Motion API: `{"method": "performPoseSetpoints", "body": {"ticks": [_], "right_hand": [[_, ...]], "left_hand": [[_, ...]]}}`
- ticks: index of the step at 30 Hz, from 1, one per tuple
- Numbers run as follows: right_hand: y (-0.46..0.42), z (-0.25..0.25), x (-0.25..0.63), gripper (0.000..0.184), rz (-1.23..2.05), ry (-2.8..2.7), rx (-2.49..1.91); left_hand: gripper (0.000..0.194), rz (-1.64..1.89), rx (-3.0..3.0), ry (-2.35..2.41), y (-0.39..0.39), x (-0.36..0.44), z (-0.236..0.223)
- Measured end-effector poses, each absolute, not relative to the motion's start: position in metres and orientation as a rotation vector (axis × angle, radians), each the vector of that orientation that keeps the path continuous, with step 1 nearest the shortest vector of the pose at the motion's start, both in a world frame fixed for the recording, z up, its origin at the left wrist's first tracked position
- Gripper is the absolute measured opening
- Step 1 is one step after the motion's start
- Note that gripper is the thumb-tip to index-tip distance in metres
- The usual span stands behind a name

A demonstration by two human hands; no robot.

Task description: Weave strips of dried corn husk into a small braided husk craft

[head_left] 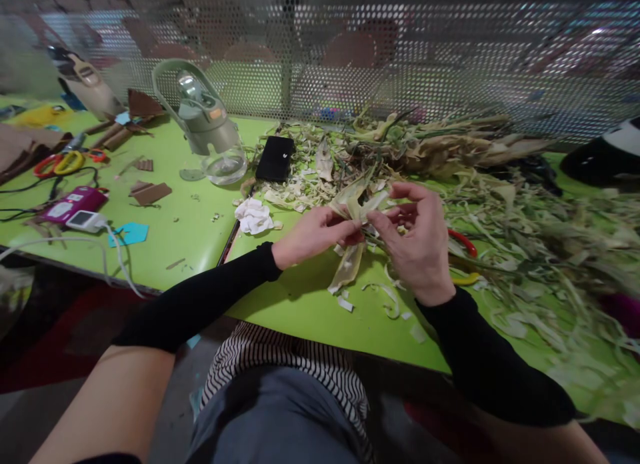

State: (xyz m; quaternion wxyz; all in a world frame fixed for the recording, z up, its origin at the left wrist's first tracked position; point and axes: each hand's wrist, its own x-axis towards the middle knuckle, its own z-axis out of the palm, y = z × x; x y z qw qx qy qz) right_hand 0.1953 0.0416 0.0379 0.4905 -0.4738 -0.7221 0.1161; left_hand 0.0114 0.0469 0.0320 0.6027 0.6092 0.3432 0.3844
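Note:
My left hand [313, 234] and my right hand [413, 241] meet over the green table [300, 297], both pinched on a pale dried corn husk strip [353, 241]. The strip rises between the fingertips and its lower end hangs down to the table. My left fingers grip it from the left, my right thumb and fingers from the right. Small husk scraps [385, 297] lie just below the hands. Both forearms wear black sleeves.
A big heap of dried husks and stalks [480, 171] covers the table's right half. Red and yellow scissors [463, 257] lie by my right hand. A crumpled tissue [254, 216], black phone [275, 159], water jug [207, 127], pink device [75, 203] and a perforated screen [400, 57] behind.

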Motion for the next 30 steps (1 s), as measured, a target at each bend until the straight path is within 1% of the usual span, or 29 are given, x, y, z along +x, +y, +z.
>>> {"method": "performPoseSetpoints", "body": {"ticks": [3, 5, 11, 13, 16, 19, 25, 30], "right_hand": [[0.0419, 0.0369, 0.1930, 0.021, 0.473, -1.723, -1.149], [0.0417, 0.0370, 0.1916, 0.014, 0.568, -1.714, -1.131], [0.0413, 0.0379, 0.1908, 0.009, 0.651, -1.715, -1.137], [0.0414, 0.0372, 0.1912, 0.008, 0.577, -1.778, -1.121], [0.0414, 0.0355, 0.1917, 0.008, 0.383, -1.875, -1.044], [0.0409, 0.0343, 0.1923, 0.006, 0.265, -1.903, -0.949], [0.0397, 0.0363, 0.1934, 0.015, 0.197, -2.022, -0.870], [0.0381, 0.0361, 0.1933, 0.008, 0.243, -1.956, -0.926]], "left_hand": [[0.018, 0.911, 1.341, 0.817, 0.0455, 0.0128, 0.0333], [0.014, 0.915, 1.277, 0.817, 0.0449, 0.0150, 0.0344], [0.012, 0.951, 1.067, 0.840, 0.0445, 0.0185, 0.0389], [0.012, 0.929, 1.107, 0.854, 0.0440, 0.0178, 0.0395], [0.013, 0.875, 1.146, 0.837, 0.0430, 0.0174, 0.0389], [0.013, 0.824, 1.089, 0.815, 0.0425, 0.0181, 0.0383], [0.017, 0.841, 0.934, 0.849, 0.0434, 0.0162, 0.0396], [0.014, 0.866, 1.132, 0.843, 0.0443, 0.0137, 0.0390]]}}
